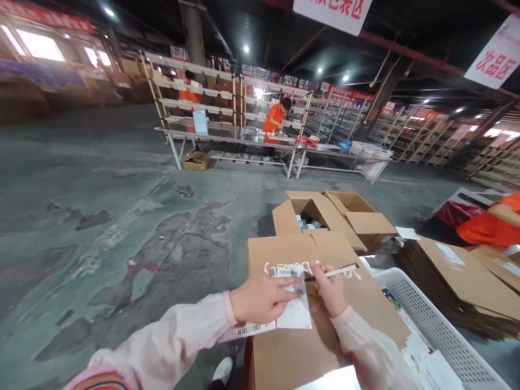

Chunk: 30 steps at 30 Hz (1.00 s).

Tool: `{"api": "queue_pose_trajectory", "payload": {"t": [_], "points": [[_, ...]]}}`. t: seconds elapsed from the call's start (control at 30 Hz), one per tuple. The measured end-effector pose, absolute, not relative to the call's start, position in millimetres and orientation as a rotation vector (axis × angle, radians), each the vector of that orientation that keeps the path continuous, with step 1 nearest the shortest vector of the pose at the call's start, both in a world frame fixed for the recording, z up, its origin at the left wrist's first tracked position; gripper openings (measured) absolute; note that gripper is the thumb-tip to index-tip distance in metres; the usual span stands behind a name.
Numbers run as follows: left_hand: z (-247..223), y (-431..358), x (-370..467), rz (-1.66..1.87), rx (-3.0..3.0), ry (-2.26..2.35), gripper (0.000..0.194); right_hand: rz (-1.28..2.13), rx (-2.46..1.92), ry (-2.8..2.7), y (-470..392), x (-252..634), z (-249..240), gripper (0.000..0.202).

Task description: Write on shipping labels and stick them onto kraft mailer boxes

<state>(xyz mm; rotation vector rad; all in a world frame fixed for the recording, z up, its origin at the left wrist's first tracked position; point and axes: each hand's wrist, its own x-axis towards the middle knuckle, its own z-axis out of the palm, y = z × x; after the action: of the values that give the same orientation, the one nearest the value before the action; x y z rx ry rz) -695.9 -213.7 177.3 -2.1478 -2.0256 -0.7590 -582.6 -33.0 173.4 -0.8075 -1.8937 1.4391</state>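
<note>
A white label sheet [298,314] with a barcode at its top lies on a brown cardboard box [284,357]. Across the sheet rests my left hand [266,297], its index and middle fingers stretched out over the paper. My right hand [331,288] is closed around a white pen [343,270], whose dark tip points left at the sheet's right edge. Under my left hand, another barcoded slip [255,329] sticks out past the box's left edge. More white paper [333,381] lies at the bottom of the box.
Open boxes [351,203] stand beyond. To the right are a white basket [442,319] holding papers, flattened cardboard [467,271] and a person's orange clothing [491,222]. A long metal table [239,136], shelves and people in orange are farther back.
</note>
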Motion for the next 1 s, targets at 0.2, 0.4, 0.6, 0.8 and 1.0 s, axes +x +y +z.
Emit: {"api": "queue_pose_trajectory", "payload": {"t": [0.2,0.4,0.6,0.8,1.0], "points": [[149,-202,-680,-0.494,-1.965,-2.215,0.028,0.992,-0.644,-2.128,-43,-587,160,0.051],[146,-203,-679,-0.483,-1.950,-2.243,0.030,0.870,-0.593,-2.211,-36,-593,152,0.050],[144,-201,-682,-0.485,-1.960,-2.250,0.030,0.887,-0.582,-2.282,-36,-594,150,0.047],[146,-201,-682,-0.463,-1.965,-2.267,0.031,0.873,-0.584,-2.261,-35,-593,148,0.046],[143,-201,-681,-0.463,-1.966,-2.262,0.031,0.916,-0.591,-2.276,-34,-593,150,0.044]]}}
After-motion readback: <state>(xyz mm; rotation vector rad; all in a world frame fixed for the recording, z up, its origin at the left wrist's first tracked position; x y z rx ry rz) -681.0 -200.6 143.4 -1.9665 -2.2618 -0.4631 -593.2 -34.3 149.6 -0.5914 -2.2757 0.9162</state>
